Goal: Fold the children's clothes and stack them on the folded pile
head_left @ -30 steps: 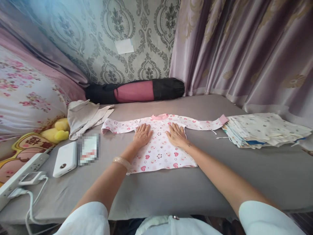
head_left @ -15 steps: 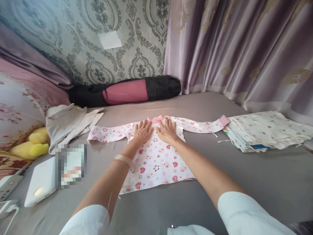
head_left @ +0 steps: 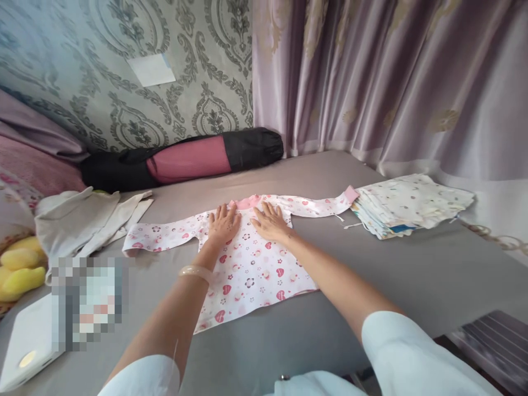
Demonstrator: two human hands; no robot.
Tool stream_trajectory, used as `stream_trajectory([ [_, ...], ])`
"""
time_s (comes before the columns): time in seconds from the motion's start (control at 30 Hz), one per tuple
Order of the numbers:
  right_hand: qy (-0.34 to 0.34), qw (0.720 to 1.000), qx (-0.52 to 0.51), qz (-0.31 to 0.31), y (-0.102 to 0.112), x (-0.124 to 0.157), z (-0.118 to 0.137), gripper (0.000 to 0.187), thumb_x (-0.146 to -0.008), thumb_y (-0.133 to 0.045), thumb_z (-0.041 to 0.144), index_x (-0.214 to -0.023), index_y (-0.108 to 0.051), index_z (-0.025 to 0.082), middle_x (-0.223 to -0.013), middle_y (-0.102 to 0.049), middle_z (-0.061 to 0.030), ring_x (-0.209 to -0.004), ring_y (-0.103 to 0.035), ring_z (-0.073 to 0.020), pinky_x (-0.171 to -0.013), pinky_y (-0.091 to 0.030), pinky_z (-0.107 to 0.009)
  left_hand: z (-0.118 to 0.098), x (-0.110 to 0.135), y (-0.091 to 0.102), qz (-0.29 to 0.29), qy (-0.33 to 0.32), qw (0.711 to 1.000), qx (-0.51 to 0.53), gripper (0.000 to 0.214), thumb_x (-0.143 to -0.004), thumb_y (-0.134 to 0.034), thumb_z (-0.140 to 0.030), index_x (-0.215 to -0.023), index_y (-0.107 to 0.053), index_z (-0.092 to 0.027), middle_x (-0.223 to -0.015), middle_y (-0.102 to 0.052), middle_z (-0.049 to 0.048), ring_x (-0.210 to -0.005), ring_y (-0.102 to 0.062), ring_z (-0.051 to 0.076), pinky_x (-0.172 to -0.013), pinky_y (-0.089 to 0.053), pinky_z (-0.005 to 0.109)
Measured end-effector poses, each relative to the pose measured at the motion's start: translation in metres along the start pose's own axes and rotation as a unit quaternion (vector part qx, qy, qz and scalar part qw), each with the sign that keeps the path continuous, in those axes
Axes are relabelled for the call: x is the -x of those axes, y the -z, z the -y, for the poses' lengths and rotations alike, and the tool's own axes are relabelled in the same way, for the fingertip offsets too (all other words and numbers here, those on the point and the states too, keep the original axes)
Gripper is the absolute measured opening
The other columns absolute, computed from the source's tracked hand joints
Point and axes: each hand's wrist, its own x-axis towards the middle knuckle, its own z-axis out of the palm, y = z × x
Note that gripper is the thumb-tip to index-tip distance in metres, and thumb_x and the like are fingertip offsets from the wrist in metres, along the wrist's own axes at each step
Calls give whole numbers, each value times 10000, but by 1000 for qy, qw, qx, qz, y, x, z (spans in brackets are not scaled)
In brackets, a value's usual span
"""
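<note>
A long-sleeved child's shirt (head_left: 251, 280), white with pink hearts and flowers, lies spread on the grey bed sheet (head_left: 247, 352). Its pink collar points away from me and both sleeves stretch out sideways. My left hand (head_left: 224, 223) rests flat on the upper left of the shirt, fingers stretched. On the other side of the chest, just below the collar, my right hand (head_left: 270, 221) lies flat with its fingers spread. Neither hand grips the cloth. The right cuff touches or lies close to a stack of folded printed cloths (head_left: 412, 203).
At the left are crumpled beige clothing (head_left: 66, 220), a yellow plush toy (head_left: 22, 269), a white box-shaped device (head_left: 31, 341) and a pixelated item (head_left: 97, 297). A black and pink rolled bag (head_left: 190, 159) lies along the wall. Purple curtains (head_left: 330, 71) hang behind.
The view has turned to the right, so things appear shifted left. Both hands stay flat on the shirt's upper chest, and the shirt keeps its spread shape.
</note>
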Motion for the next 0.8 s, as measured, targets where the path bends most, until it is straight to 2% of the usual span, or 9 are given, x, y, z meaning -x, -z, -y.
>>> stream_trajectory([
  [0.1, 62, 997, -15, 40, 8, 26, -20, 613, -990, -248, 477, -1519, -301, 171, -1612, -136, -134, -1483, -71, -278, -1180, -49, -485, 0, 4, 0, -34, -38, 999, 7, 573, -972, -256, -449, -1460, -386, -178, -1562, -297, 156, -1446, -256, 312, -1148, -229, 518],
  [0.27, 101, 989, -75, 83, 28, 66, -53, 561, -967, -368, 418, -1488, -381, 211, -1601, -200, -74, -1480, -113, -245, -1198, -84, -450, 5, 4, -9, -108, -179, 977, 41, 501, -966, -319, -415, -1375, -490, -180, -1517, -392, 133, -1428, -305, 290, -1151, -271, 474],
  [0.33, 95, 983, -134, 86, 35, 77, -66, 508, -930, -453, 386, -1413, -498, 233, -1579, -272, -55, -1466, -190, -241, -1192, -158, -431, 8, 0, -13, -111, -230, 965, 61, 482, -971, -311, -397, -1354, -510, -181, -1481, -448, 120, -1415, -334, 272, -1154, -282, 464],
  [0.4, 80, 971, -217, 66, 41, 85, -82, 404, -906, -486, 362, -1258, -640, 237, -1498, -433, -57, -1395, -367, -234, -1149, -282, -413, 10, -4, -15, -98, -264, 957, 73, 469, -977, -290, -378, -1334, -525, -184, -1447, -492, 108, -1383, -390, 247, -1154, -298, 445],
  [0.43, 62, 963, -260, 43, 44, 88, -91, 361, -904, -483, 357, -1174, -684, 228, -1414, -537, -65, -1316, -477, -227, -1104, -355, -404, 10, -6, -16, -89, -272, 955, 75, 462, -978, -284, -367, -1323, -531, -185, -1435, -506, 105, -1363, -418, 238, -1151, -307, 436],
  [0.5, -23, 947, -318, -32, 51, 94, -110, 334, -909, -456, 346, -1064, -712, 198, -1176, -696, -81, -1086, -646, -209, -952, -488, -374, 6, -9, -15, -75, -266, 958, 74, 439, -973, -292, -342, -1297, -543, -185, -1415, -523, 104, -1327, -456, 238, -1137, -327, 433],
  [0.6, -191, 932, -280, -130, 62, 103, -139, 323, -904, -428, 303, -980, -711, 166, -929, -744, -83, -784, -694, -180, -707, -527, -293, -9, -10, -11, -70, -217, 971, 68, 379, -953, -353, -336, -1231, -564, -188, -1344, -567, 116, -1253, -505, 281, -1072, -386, 469],
  [0.7, -294, 929, -140, -175, 73, 111, -158, 267, -858, -482, 279, -915, -725, 184, -872, -737, -75, -759, -670, -196, -664, -481, -274, -33, -10, -11, -75, -164, 982, 63, 309, -933, -412, -342, -1132, -583, -179, -1223, -604, 146, -1172, -536, 317, -990, -435, 492],
  [0.8, -346, 920, -50, -177, 79, 115, -167, 274, -831, -505, 277, -975, -729, 212, -929, -731, -82, -854, -660, -237, -698, -462, -294, -56, -15, -17, -77, -181, 976, 91, 288, -942, -398, -309, -1125, -571, -169, -1232, -590, 151, -1169, -538, 296, -1003, -428, 467],
])
